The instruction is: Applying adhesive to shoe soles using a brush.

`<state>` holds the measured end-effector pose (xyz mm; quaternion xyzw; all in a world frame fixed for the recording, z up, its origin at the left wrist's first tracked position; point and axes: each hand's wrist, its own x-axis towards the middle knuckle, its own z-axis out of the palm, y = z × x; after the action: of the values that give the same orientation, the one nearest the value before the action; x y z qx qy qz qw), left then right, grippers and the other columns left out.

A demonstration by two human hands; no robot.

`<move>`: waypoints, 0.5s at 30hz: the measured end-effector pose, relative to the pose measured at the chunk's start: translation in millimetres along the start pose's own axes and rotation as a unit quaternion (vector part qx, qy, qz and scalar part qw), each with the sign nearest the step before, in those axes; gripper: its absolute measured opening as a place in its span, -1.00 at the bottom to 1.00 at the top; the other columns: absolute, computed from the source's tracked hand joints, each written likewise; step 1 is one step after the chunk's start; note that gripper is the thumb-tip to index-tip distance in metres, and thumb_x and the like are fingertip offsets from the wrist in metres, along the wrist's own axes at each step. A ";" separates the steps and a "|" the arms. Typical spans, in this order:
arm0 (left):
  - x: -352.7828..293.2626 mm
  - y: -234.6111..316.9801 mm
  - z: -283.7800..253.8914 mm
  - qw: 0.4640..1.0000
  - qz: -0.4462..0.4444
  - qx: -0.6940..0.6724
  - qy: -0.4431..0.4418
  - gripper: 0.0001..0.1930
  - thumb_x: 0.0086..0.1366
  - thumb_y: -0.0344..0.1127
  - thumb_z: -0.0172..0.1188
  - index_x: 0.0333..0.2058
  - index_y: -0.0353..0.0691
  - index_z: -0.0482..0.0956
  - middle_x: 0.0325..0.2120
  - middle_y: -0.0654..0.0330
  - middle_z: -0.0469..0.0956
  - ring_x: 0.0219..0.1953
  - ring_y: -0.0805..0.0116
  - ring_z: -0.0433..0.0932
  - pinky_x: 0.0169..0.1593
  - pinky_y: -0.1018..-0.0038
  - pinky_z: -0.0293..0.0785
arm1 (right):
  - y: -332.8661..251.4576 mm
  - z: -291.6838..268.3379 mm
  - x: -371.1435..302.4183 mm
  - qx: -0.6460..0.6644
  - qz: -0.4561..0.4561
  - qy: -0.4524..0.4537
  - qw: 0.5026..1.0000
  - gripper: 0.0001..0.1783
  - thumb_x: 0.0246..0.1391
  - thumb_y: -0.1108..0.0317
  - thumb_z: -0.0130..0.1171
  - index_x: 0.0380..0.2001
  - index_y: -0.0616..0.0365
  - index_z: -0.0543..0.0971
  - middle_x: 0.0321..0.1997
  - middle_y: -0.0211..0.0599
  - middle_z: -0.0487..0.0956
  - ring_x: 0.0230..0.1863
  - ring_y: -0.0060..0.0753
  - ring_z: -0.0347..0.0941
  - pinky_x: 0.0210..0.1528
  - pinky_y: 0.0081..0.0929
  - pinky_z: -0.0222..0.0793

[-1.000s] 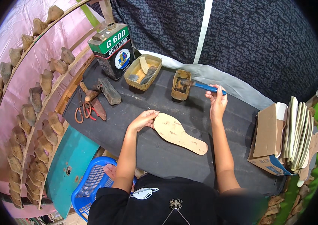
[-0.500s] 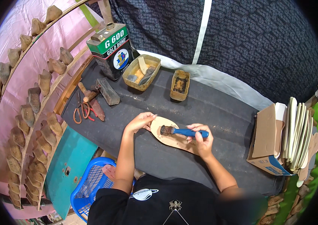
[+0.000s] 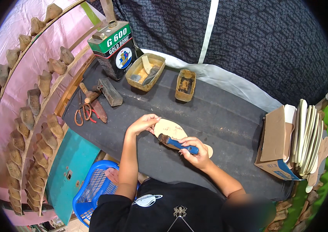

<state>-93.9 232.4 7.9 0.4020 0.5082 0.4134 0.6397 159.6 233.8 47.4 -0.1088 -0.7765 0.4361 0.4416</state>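
A pale tan insole [image 3: 170, 128] lies at a slant on the dark worktable, with brownish smears on its upper face. My left hand [image 3: 144, 124] pinches its far-left rounded end between thumb and fingers. Wrapped round the blue handle of a brush [image 3: 174, 144] is my right hand [image 3: 195, 155], its wrist over the near-right part of the insole. The brush's dark, caked bristles are at the insole's near-left edge; whether they touch it I cannot tell. My right hand and the brush hide the insole's middle, while its narrow end shows beyond the fingers.
Across the dark table [image 3: 218, 116] stand a green and black metal can [image 3: 111, 50], a tub with scraps [image 3: 145, 87] and a smaller stained tub [image 3: 185, 96]. A grey block [image 3: 111, 92], hammer [image 3: 89, 94] and scissors [image 3: 79, 116] lie left. A carton [image 3: 273, 135] with stacked soles [image 3: 305, 135] stands right.
My right hand has moved left and nearer to me with the brush. Its bristles went from the insole's middle to its near-left edge. My left hand keeps its hold.
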 end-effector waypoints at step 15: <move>-0.4 1.2 3.9 1.000 -0.009 0.008 0.016 -0.75 0.17 -0.11 -0.03 -0.47 -0.17 0.34 -0.64 0.37 0.37 -0.62 0.65 0.37 -0.54 0.72 0.36 | -18.7 -35.5 -15.6 -0.069 -0.056 0.051 0.995 -0.83 -0.28 0.55 0.12 -0.52 0.27 0.38 -0.48 -0.10 0.49 -0.44 -0.25 0.47 -0.39 -0.51 0.40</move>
<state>-90.2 232.1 9.8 0.3956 0.5252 0.4098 0.6322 200.4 234.6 60.8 -0.1176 -0.7861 0.3503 0.4955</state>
